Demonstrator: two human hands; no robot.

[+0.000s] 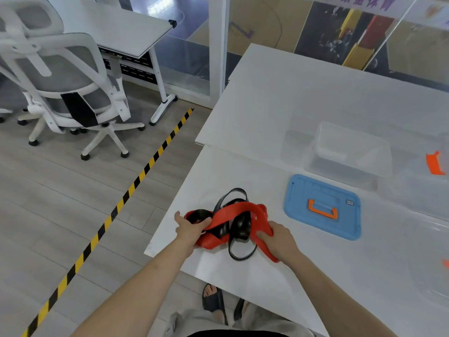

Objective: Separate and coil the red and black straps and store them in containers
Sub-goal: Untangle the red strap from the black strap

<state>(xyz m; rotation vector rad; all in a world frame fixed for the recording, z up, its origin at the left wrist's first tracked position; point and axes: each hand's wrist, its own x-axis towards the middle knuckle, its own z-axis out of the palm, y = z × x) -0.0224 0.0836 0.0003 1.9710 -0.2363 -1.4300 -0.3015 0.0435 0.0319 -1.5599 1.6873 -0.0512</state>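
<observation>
A red strap (239,211) and a black strap (240,228) lie tangled together in one heap near the front left corner of the white table (279,113). My left hand (190,228) grips the left end of the heap, thumb over a red band. My right hand (279,239) grips the red strap at the heap's right side. Black loops stick out behind and in front of the heap. A clear open container (349,154) stands farther back on the table, with its blue lid (323,206), orange handle up, lying flat in front of it.
Another clear container with an orange latch (435,164) sits at the right edge. Left of the table are a yellow-black floor tape line (126,198), a white office chair (65,81) and a second desk (116,27). Glass panels stand behind.
</observation>
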